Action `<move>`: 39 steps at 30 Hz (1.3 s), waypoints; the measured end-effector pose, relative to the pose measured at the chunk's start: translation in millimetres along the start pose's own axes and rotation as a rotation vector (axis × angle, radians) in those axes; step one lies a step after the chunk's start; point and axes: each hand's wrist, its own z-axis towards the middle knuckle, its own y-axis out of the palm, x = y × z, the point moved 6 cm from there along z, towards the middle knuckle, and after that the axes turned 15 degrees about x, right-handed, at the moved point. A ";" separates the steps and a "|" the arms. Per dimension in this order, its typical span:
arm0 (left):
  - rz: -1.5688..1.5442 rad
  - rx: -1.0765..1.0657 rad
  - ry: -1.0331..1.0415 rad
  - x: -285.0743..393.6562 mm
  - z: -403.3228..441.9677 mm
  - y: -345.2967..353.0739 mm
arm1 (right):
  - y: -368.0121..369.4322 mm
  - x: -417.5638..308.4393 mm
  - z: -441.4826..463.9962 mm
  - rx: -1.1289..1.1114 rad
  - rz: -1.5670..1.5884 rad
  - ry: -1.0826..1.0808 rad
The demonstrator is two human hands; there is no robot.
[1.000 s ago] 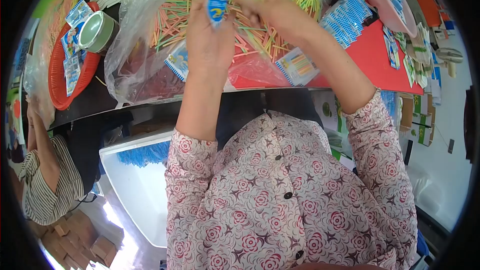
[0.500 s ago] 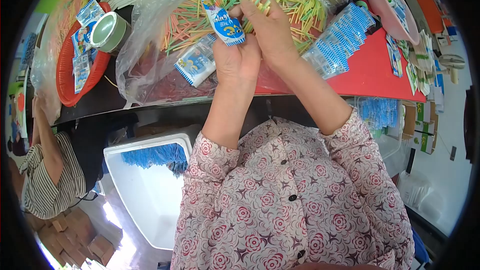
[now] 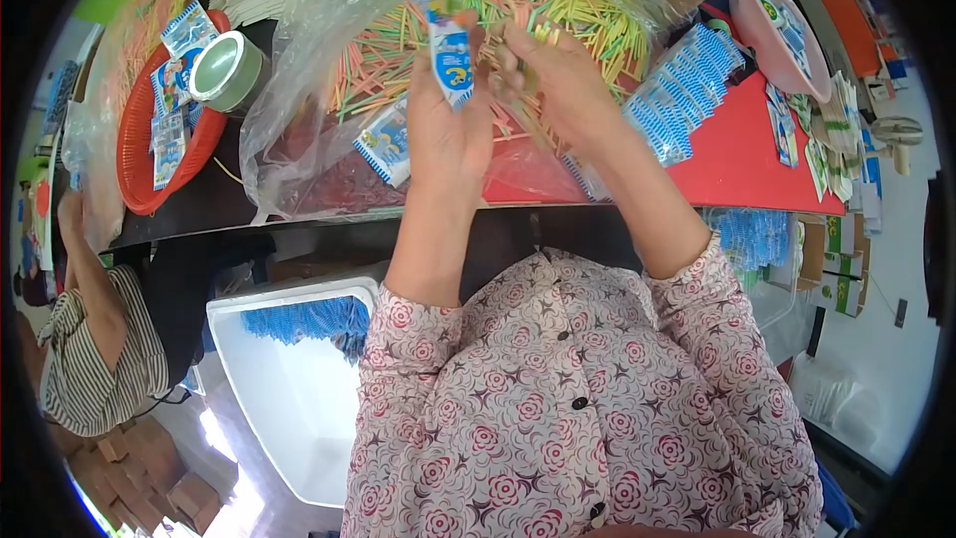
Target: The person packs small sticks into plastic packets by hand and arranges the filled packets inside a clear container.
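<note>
My left hand (image 3: 450, 130) holds a blue and white packet (image 3: 451, 55) upright over a heap of pastel sticks (image 3: 378, 65). Close to its right, my right hand (image 3: 568, 85) has its fingers closed round a few sticks, blurred by motion. The heap lies on clear plastic sheeting (image 3: 289, 130). Another blue and white packet (image 3: 385, 142) lies flat by my left wrist. Beyond my right forearm, a fanned row of packets (image 3: 680, 90) rests on a red surface (image 3: 762, 154).
On the left are a red basket (image 3: 134, 164) with packets and a green tape roll (image 3: 229, 72). A pink bowl (image 3: 812, 55) stands at the right. Below the table's edge is a white bin (image 3: 289, 408). At far left sits another person (image 3: 105, 349) in a striped top.
Since half a second ago my left hand has moved slightly left and turned the packet more upright. My right hand has shifted a little right, still with sticks in it.
</note>
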 end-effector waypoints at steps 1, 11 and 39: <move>0.091 -0.079 0.023 5.2 -2.1 6.4 | 1.7 -2.8 -3.3 -0.059 -0.106 0.017; 0.260 0.019 0.234 10.6 15.7 9.7 | -11.8 -0.8 -13.8 -0.144 -0.414 0.135; 0.223 -0.071 0.177 3.7 -15.2 -28.7 | -32.3 -62.6 -12.5 0.159 0.215 -0.043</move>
